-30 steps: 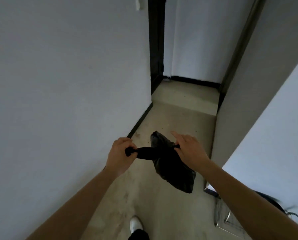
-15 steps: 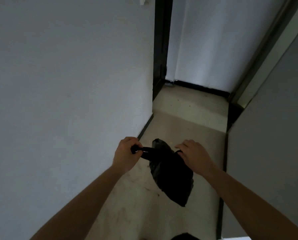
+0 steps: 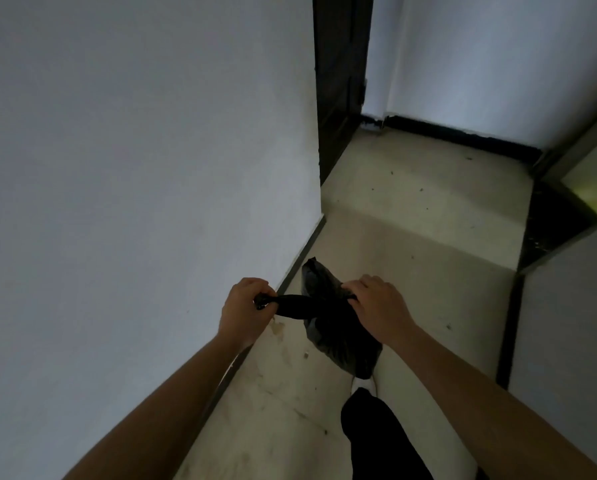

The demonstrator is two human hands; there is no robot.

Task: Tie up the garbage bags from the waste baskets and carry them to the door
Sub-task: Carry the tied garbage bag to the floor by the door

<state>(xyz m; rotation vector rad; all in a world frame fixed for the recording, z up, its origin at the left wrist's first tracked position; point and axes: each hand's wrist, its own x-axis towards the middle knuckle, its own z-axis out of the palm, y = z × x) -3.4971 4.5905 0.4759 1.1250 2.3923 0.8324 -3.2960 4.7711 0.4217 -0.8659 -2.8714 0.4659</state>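
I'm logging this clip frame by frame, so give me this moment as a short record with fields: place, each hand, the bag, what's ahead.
place: narrow corridor, white wall on the left, pale floor
left hand: closed on a twisted end of the bag's neck, pulled out to the left
right hand: gripping the bag's top
black garbage bag: hanging off the floor between both hands
ahead: dark door frame at the wall's end
below: white shoe and dark trouser leg
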